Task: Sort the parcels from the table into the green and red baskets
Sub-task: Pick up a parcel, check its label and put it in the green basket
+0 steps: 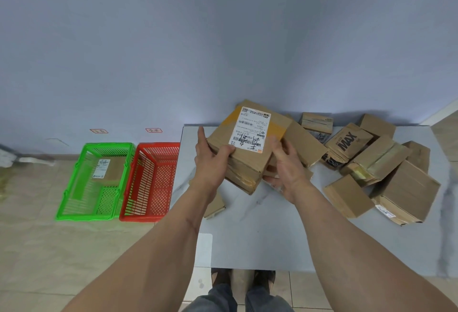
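Both hands' fingers (229, 149) grasping labelled parcel (250, 143) above table (247, 237), baskets left

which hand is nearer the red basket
Left. The left hand grips the held parcel's left edge, just right of the red basket. The right hand grips the parcel's far side, farther away.
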